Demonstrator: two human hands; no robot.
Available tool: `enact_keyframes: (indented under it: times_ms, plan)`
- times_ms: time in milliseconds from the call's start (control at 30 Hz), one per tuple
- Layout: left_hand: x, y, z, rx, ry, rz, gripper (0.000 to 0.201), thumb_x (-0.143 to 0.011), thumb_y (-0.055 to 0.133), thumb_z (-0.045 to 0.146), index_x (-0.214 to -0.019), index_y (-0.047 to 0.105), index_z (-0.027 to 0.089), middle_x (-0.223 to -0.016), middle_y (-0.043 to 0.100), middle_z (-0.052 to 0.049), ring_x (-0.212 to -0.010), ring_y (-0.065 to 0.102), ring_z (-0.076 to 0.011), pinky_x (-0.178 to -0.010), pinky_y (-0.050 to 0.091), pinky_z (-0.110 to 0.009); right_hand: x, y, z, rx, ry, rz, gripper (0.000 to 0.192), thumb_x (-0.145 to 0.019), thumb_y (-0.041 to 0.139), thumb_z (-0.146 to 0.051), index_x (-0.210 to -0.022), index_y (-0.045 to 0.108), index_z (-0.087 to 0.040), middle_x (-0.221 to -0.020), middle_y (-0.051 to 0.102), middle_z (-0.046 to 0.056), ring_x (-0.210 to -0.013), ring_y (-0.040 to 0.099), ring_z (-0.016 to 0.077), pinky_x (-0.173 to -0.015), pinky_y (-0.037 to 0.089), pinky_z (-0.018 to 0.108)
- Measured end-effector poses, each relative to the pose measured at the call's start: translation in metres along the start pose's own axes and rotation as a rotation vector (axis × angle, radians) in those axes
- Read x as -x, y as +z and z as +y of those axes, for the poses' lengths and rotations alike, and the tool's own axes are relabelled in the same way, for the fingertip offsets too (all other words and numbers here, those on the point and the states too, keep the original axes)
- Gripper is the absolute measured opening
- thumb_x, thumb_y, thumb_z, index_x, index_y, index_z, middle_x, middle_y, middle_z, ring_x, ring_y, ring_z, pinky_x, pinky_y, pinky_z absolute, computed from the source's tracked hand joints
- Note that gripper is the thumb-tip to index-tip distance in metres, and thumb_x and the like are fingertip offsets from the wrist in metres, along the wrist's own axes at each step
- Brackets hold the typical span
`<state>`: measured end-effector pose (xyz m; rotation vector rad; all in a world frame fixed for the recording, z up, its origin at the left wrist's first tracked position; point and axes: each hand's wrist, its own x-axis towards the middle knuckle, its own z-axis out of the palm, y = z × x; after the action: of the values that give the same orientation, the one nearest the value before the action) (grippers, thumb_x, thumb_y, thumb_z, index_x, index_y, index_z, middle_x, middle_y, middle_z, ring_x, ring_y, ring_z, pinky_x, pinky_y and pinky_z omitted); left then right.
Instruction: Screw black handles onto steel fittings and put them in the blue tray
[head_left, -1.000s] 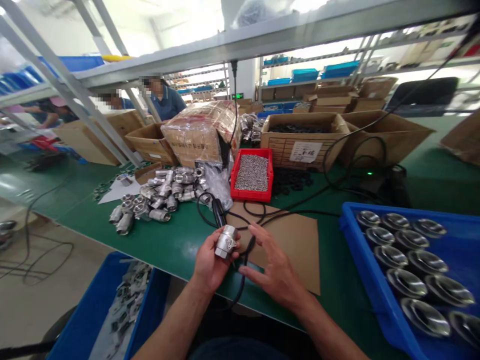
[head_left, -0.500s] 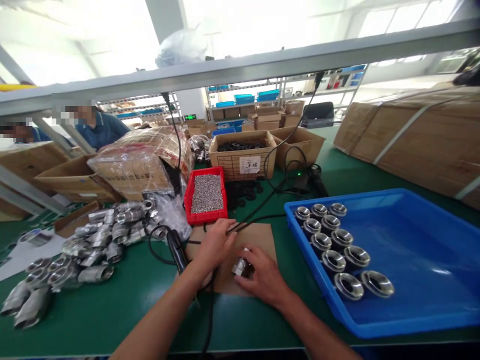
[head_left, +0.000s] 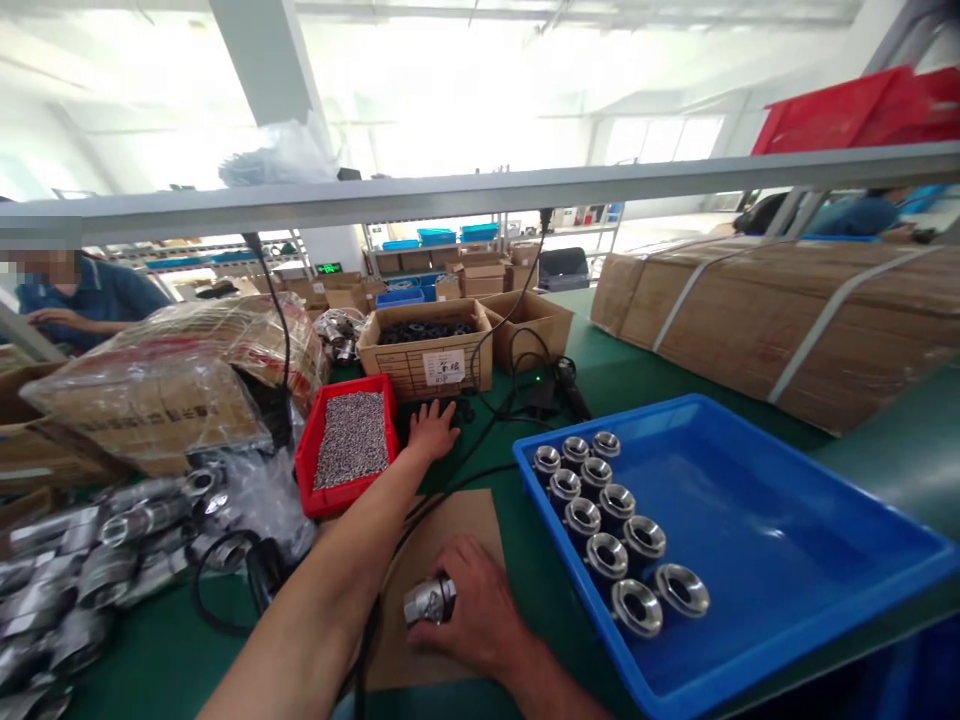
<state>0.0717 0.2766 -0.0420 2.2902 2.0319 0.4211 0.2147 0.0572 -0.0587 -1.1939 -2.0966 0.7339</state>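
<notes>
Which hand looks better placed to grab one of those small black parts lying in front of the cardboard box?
Probably the left hand: it lies stretched out on the black parts, while the right hand holds a metal fitting.

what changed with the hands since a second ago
The left hand let go of the metal fitting and reached forward to the black parts behind the red bin. The right hand took the fitting and holds it on the cardboard sheet. The blue tray looks unchanged.

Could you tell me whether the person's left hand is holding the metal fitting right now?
No, the left hand is stretched out to the black parts behind the red bin, while the right hand grips the metal fitting.
</notes>
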Motion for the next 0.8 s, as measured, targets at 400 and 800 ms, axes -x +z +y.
enact_keyframes:
  times_ms: [400, 800]
  plan:
    - [0.053, -0.011, 0.007, 0.209, 0.050, 0.141, 0.020, -0.092, 0.056, 0.025, -0.107, 0.069, 0.020, -0.124, 0.059, -0.010, -0.122, 0.050, -0.0283, -0.103, 0.039, -0.048, 0.003, -0.015, -0.012, 0.080, -0.098, -0.099, 0.052, -0.074, 0.069, -0.028, -0.125, 0.060, -0.033, -0.109, 0.065, 0.002, -0.097, 0.063, 0.0223, -0.086, 0.047, 0.033]
    - [0.226, -0.058, -0.004, 1.013, -0.253, 0.043, 0.033, -0.086, 0.060, 0.034, -0.115, 0.060, 0.018, -0.092, 0.065, -0.003, -0.067, 0.061, -0.0124, -0.061, 0.051, -0.024, 0.002, -0.022, -0.002, -0.022, -0.108, -0.268, 0.070, -0.070, 0.071, -0.026, -0.136, 0.049, -0.022, -0.133, 0.059, 0.008, -0.118, 0.058, 0.0270, -0.102, 0.045, 0.041]
